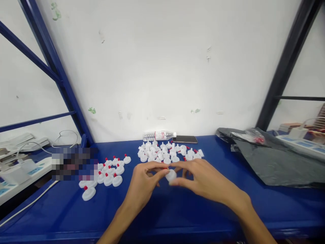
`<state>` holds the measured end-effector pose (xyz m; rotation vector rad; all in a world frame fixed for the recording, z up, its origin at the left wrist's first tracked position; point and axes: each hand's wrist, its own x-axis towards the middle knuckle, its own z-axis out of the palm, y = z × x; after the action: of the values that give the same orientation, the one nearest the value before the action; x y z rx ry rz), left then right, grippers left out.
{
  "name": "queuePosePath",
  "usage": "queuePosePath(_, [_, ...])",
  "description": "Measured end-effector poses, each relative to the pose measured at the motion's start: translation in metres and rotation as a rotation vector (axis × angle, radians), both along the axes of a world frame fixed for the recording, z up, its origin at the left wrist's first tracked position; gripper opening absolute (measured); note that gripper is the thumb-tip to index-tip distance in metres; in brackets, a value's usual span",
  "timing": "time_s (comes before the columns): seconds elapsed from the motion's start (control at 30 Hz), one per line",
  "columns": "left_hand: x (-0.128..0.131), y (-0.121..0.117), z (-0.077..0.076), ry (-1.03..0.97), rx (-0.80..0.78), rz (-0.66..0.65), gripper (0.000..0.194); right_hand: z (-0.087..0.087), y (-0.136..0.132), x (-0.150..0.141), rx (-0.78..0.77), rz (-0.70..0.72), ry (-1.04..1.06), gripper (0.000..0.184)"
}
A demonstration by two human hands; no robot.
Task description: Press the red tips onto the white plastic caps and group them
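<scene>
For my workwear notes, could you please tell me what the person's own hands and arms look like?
The left hand and right hand are gloveless, and both slim forearms are bare, with no sleeve, watch or bracelet in view.

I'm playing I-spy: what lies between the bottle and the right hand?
In the head view, a pile of white plastic pieces with some red bits lies between the bottle and the right hand.

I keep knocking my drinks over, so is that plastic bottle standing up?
No, the plastic bottle lies on its side along the back of the blue table, beside the dark phone.
</scene>
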<state>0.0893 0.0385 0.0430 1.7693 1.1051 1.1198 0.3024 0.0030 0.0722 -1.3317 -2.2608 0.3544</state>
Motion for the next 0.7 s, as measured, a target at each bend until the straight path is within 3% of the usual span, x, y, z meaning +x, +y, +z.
queuePosePath(0.13, [-0.028,0.020,0.003,0.419,0.305,0.155,0.019,-0.004,0.011,0.022,0.155,-0.275,-0.074,0.039])
queuePosePath(0.3, [-0.062,0.039,0.009,0.852,0.132,0.230,0.020,-0.015,0.023,0.050,0.115,-0.454,-0.212,0.034])
queuePosePath(0.5, [-0.064,0.035,0.013,0.938,0.078,0.247,0.026,-0.025,0.026,0.052,0.031,-0.387,-0.247,0.031])
queuePosePath(0.7, [-0.070,0.041,0.001,0.988,0.126,0.341,0.021,-0.020,0.022,0.041,-0.048,-0.219,-0.143,0.018])
